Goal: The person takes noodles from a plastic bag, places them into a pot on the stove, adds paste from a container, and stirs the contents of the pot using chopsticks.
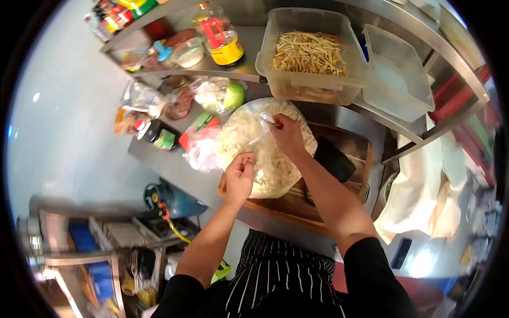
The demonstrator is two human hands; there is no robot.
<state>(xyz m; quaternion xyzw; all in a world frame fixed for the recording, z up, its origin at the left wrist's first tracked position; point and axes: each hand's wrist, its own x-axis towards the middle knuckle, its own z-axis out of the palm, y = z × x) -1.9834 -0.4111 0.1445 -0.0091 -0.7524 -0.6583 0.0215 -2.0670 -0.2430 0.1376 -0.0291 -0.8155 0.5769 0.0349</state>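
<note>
A large clear plastic bag [273, 177], filled with pale yellowish pieces of food, rests on a wooden board [362, 153]. My right hand [288, 135] is over its upper part, fingers pinched on a gathered, twisted end of the plastic. Lower and to the left, my left hand [241, 177] has thumb and fingers closed on a bit of the same plastic. A strand of film seems to stretch between the two hands. Beside the bag, partly under my right forearm, lies a dark flat object [335, 163] whose kind I cannot make out.
A shelf above holds a plastic tub [310, 90] of dried strips, another tub [397, 79] and an oil bottle [220, 37]. Left of the bag lie a pink plastic bag [204, 148] and a dark sauce bottle [161, 135]. A blue gas cylinder [180, 200] stands below the counter.
</note>
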